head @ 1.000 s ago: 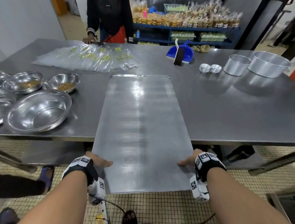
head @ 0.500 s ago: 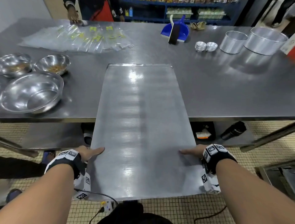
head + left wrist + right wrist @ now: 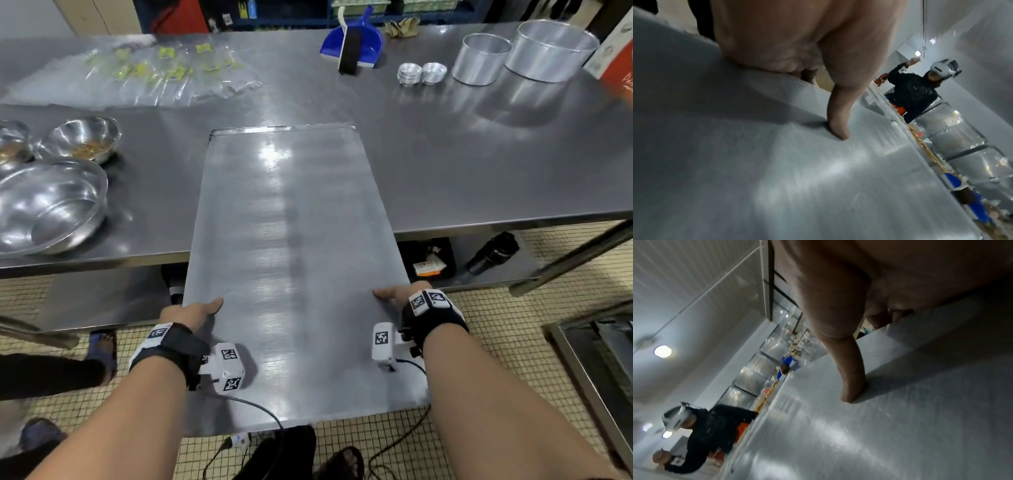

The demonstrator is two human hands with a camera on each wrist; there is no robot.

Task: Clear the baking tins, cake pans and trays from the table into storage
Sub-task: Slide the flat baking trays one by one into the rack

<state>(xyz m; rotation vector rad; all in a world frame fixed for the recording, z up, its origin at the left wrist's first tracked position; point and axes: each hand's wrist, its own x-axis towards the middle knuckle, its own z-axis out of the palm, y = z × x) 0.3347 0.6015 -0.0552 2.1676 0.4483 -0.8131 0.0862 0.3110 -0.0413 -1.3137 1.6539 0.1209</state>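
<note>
A long flat metal baking tray (image 3: 291, 267) lies with its far end on the steel table (image 3: 479, 164) and its near half overhanging the floor. My left hand (image 3: 191, 313) grips its left edge, thumb (image 3: 838, 126) on top and fingers curled underneath. My right hand (image 3: 399, 294) grips the right edge the same way, thumb (image 3: 851, 386) pressed on the tray surface (image 3: 900, 426). Two round cake pans, a smaller one (image 3: 481, 63) and a larger one (image 3: 551, 49), and small stacked tins (image 3: 421, 72) stand at the table's far right.
Steel bowls (image 3: 48, 205) sit at the table's left, plastic bags (image 3: 137, 75) at the far left, a blue dustpan (image 3: 352, 44) at the back. Another person (image 3: 914, 92) stands across the table. A lower shelf holds a black bottle (image 3: 493, 251). Cables and a power strip (image 3: 239, 442) lie on the tiled floor.
The tray has slid further off the table toward me, its far edge nearer the table's middle. Both hands keep their grip on its side edges.
</note>
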